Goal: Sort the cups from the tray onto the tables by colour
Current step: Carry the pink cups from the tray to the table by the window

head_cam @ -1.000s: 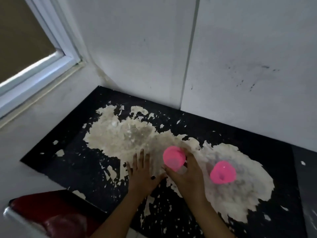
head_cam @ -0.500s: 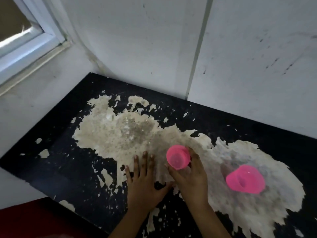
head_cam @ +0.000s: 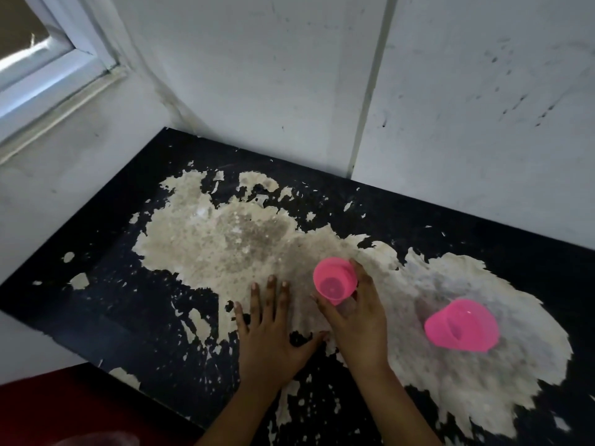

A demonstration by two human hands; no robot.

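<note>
**Q:** Right hand (head_cam: 357, 320) — what is it doing?

**Reader:** Its fingers and thumb curl round a pink cup (head_cam: 335, 278), which is upside down with its base facing up. Whether the rim already touches the black table (head_cam: 96, 284) with peeling paint cannot be told. The left hand (head_cam: 273, 329) lies flat on the tabletop just beside it, fingers straight, holding nothing.

**Q:** How far along is the sorting?

**Reader:** A second pink cup (head_cam: 460, 326) sits inverted on the same table, off to the right, apart from the hands. So one pink cup looks placed and another is about to join it. The tray, the other tables and any other colours are out of view, so what remains is unknown.
</note>
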